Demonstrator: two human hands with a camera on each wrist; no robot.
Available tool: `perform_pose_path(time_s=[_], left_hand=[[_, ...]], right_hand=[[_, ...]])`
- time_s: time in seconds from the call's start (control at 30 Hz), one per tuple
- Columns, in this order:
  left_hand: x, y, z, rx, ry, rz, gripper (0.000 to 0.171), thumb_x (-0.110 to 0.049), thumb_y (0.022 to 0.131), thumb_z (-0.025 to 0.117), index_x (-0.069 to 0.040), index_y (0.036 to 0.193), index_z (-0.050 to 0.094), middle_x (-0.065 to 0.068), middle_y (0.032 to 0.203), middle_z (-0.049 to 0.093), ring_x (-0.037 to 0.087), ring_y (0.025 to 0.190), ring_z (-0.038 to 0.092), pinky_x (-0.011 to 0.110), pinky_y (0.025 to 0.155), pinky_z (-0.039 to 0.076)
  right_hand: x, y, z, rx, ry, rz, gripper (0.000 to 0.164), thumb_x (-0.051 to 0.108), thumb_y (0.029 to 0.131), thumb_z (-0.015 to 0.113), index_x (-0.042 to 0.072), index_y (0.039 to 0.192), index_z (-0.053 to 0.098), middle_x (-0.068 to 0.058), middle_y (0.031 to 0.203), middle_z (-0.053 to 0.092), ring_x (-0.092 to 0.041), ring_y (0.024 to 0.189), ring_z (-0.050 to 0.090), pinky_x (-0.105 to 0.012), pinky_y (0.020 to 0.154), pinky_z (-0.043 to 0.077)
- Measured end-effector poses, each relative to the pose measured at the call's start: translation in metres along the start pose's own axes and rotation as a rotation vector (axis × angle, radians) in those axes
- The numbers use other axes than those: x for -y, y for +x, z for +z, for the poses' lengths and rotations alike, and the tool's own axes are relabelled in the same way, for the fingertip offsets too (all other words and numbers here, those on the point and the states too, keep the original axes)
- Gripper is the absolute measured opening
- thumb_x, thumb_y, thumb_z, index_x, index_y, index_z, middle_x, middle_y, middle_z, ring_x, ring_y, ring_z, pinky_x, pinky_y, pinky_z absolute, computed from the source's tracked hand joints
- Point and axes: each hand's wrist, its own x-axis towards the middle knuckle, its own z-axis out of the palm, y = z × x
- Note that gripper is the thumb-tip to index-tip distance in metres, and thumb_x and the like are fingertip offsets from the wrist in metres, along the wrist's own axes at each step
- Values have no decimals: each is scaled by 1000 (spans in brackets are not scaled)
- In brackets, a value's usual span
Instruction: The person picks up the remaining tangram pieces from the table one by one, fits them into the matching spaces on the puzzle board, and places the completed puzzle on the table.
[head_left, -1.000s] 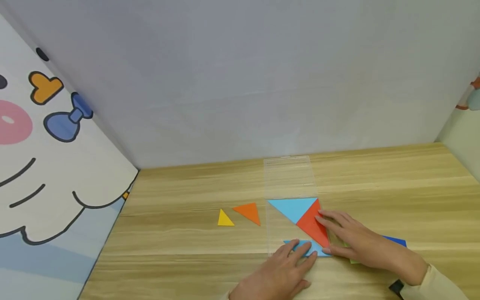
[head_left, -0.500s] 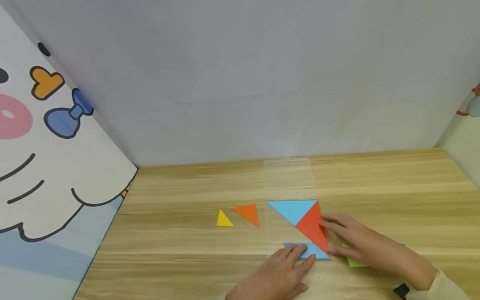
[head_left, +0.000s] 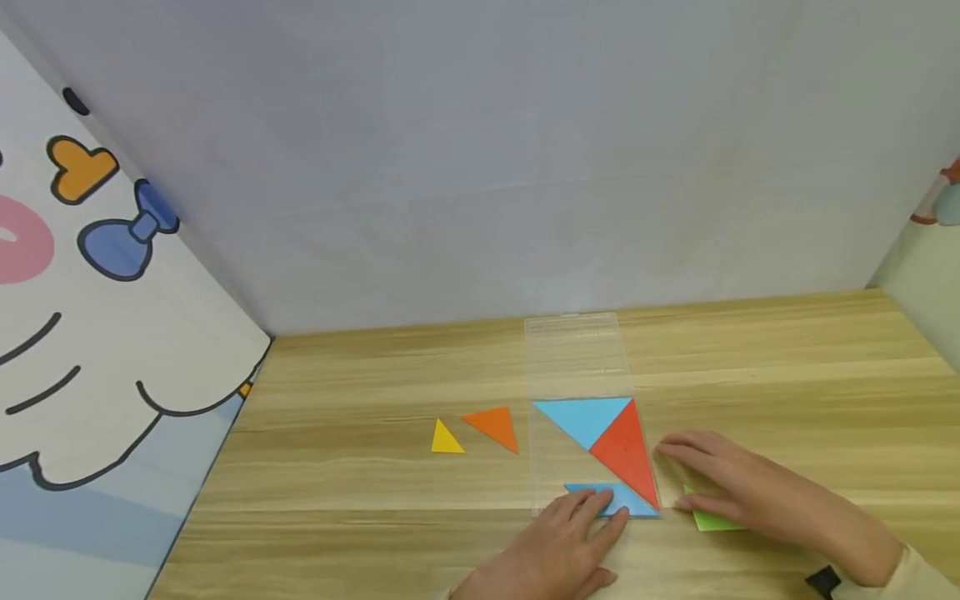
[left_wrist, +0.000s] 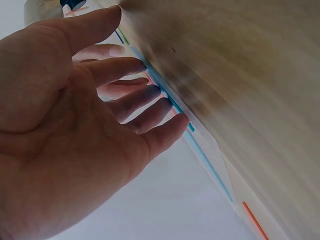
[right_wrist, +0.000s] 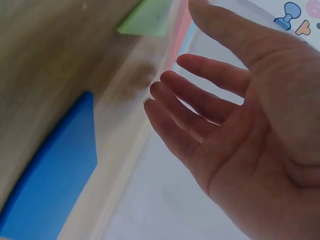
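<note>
On the wooden table lies a clear plastic tray holding tangram pieces. A light blue triangle and a red triangle meet edge to edge in its front part. My left hand has its fingertips on a blue tangram piece at the tray's front edge, partly covering it. My right hand, fingers relaxed and nothing in its grasp, hovers just right of the red triangle. Beneath its thumb shows a green tangram piece, partly hidden.
An orange triangle and a yellow triangle lie left of the tray. The right wrist view shows a dark blue piece on the table, hidden under the right arm in the head view. A pale cloth wall stands behind.
My right hand has let go of the red triangle's outer edge and drawn back to the right, uncovering that triangle. My left hand stays on the blue piece.
</note>
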Motion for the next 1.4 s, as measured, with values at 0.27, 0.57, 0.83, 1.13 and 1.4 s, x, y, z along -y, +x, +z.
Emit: perform_pose_path(time_s=[0.27, 0.57, 0.83, 1.13, 1.4], left_hand=[[0, -1, 0, -37, 27, -1, 60, -50, 105, 54, -17, 155, 45, 6, 156, 44, 18, 140, 44, 28, 112, 40], [0, -2, 0, -30, 19, -10, 58, -49, 105, 54, -19, 154, 46, 5, 156, 44, 17, 138, 45, 27, 112, 40], [-1, -1, 1, -17, 5, -12, 58, -48, 106, 52, -18, 155, 45, 5, 157, 43, 17, 140, 44, 28, 112, 39], [-2, -1, 1, -26, 21, -11, 59, -49, 106, 51, -18, 156, 44, 5, 158, 43, 18, 140, 43, 28, 113, 39], [-1, -1, 0, -15, 21, -7, 59, -49, 106, 51, -17, 156, 43, 6, 159, 42, 18, 141, 42, 29, 114, 38]], right_hand=[[-4, -5, -5, 4, -38, 0, 57, 32, 83, 86, 6, 130, 66, -3, 125, 64, -22, 110, 63, -18, 93, 49], [-2, -12, -11, 60, 26, 23, 49, 27, 81, 88, 11, 123, 67, 4, 116, 61, -10, 98, 59, -23, 78, 54], [3, -13, -13, 123, 47, 67, 45, 29, 75, 92, 19, 110, 67, 11, 109, 56, -4, 91, 55, -27, 72, 53], [2, -14, -11, 112, 46, 51, 47, 22, 68, 95, 17, 106, 67, 11, 104, 56, -4, 87, 54, -27, 70, 53], [1, -12, -10, 101, 74, 18, 40, 9, 74, 90, 13, 108, 69, 9, 103, 59, -5, 88, 58, -26, 70, 54]])
